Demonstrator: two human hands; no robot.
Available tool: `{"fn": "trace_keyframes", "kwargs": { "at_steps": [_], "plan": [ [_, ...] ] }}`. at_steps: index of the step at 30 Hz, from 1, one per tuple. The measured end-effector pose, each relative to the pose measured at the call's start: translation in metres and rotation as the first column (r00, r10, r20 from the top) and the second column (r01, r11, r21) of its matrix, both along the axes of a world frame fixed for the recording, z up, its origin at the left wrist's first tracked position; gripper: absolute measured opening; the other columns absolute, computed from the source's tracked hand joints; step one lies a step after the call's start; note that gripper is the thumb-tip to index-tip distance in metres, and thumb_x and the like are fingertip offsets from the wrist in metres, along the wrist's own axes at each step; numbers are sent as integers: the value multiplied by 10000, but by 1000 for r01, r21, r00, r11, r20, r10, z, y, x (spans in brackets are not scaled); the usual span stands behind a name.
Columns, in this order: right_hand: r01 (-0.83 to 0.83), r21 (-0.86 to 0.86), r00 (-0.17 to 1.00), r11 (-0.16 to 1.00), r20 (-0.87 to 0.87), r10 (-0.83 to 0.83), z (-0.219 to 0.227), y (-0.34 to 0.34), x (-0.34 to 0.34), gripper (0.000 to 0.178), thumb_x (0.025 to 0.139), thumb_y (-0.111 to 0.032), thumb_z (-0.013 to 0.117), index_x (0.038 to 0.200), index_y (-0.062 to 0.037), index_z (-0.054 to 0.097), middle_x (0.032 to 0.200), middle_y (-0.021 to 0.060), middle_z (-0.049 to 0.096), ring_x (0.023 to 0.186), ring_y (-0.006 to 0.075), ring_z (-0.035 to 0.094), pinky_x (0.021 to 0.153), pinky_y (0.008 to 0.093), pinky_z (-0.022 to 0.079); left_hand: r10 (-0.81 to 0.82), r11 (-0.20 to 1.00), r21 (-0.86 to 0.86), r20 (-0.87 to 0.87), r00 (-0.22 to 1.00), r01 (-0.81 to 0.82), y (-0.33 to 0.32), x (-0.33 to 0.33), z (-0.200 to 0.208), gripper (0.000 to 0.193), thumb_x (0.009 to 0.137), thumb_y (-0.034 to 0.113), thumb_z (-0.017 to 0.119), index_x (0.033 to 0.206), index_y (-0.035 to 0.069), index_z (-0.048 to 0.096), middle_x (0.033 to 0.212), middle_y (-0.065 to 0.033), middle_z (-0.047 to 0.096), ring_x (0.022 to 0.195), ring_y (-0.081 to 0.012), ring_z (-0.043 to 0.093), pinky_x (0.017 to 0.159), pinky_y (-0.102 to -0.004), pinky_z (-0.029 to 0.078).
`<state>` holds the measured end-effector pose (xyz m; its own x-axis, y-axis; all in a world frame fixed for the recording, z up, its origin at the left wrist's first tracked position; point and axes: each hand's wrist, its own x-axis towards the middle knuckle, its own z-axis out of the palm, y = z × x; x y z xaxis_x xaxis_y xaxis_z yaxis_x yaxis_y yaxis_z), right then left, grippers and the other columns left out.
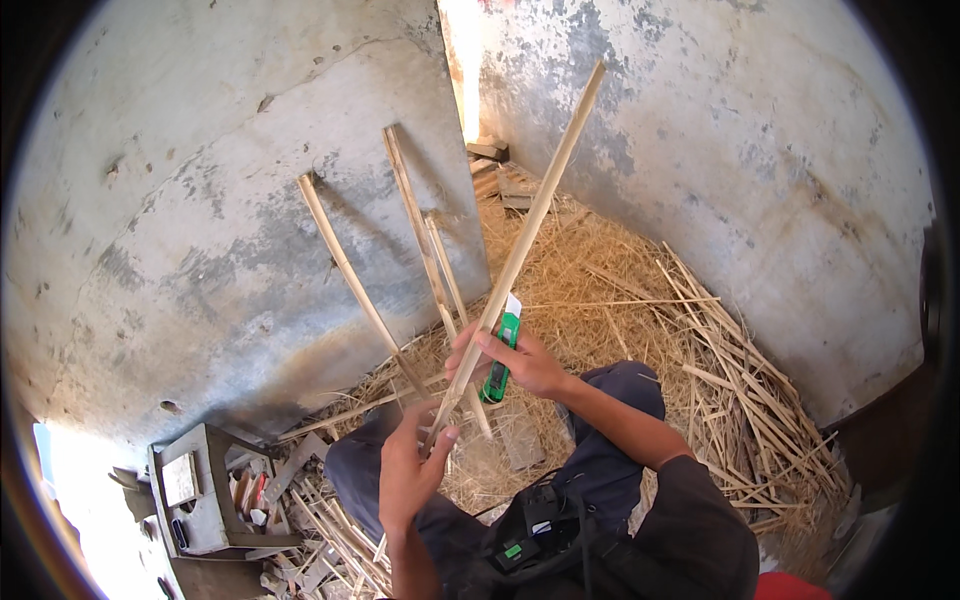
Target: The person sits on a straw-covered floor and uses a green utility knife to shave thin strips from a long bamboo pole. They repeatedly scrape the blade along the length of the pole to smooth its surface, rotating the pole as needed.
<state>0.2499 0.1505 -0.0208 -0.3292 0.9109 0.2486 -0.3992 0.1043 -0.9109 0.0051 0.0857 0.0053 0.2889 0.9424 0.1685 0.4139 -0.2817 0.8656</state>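
Observation:
A long pale bamboo strip [545, 188] slants up and away to the right in front of me. My right hand [535, 367] is closed around its lower part. That same hand also holds a green utility knife [498, 372], whose pale tip points upward beside the strip. My left hand [408, 468], slightly blurred, has its thumb and fingers on either side of the strip's bottom end and grips it there. Two longer strips [340, 255] [412, 205] and a shorter strip [444, 265] lean toward the wall just beyond my hands.
Fibrous shavings [585, 265] cover the ground between my legs and the walls. A pile of split strips [760, 420] lies along the right wall [740, 180]. At the lower left stands a worn wooden box frame [215, 485], with debris and more strips [345, 540] beside it.

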Motion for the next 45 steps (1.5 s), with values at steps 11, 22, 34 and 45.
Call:
{"fn": "trace_keyframes", "kwargs": {
  "at_steps": [11,22,34,45],
  "plan": [
    [270,443,804,855,385,-453,-3,-2,12,369,1128,-373,587,1257,-35,655,919,51,677,747,144,593,690,345,478,-1,978,-203,252,968,54,3,19,-14,325,1166,255,551,998,4,671,681,43,487,654,-56,420,580,-285,349],
    [154,800,578,580,403,-710,2,-8,9,315,1019,-380,735,1099,-76,710,892,92,710,738,336,705,647,419,540,46,989,-149,296,954,-2,9,25,0,344,1177,255,524,953,10,613,710,-3,521,672,-77,456,594,-296,378],
    [145,854,488,500,378,-787,0,-14,-7,331,956,-405,804,1065,-95,761,803,64,668,655,276,681,575,388,530,165,986,-43,119,979,-161,13,28,3,334,1176,243,510,1022,-31,624,706,-134,557,639,-176,464,614,-378,427],
    [156,894,401,420,331,-854,7,-15,-9,316,931,-424,824,1019,-124,774,746,22,636,596,230,662,539,367,511,131,988,-114,229,965,-107,15,25,-2,357,1183,262,490,999,-26,595,726,-74,497,690,-122,421,609,-347,387]
  ]
}}
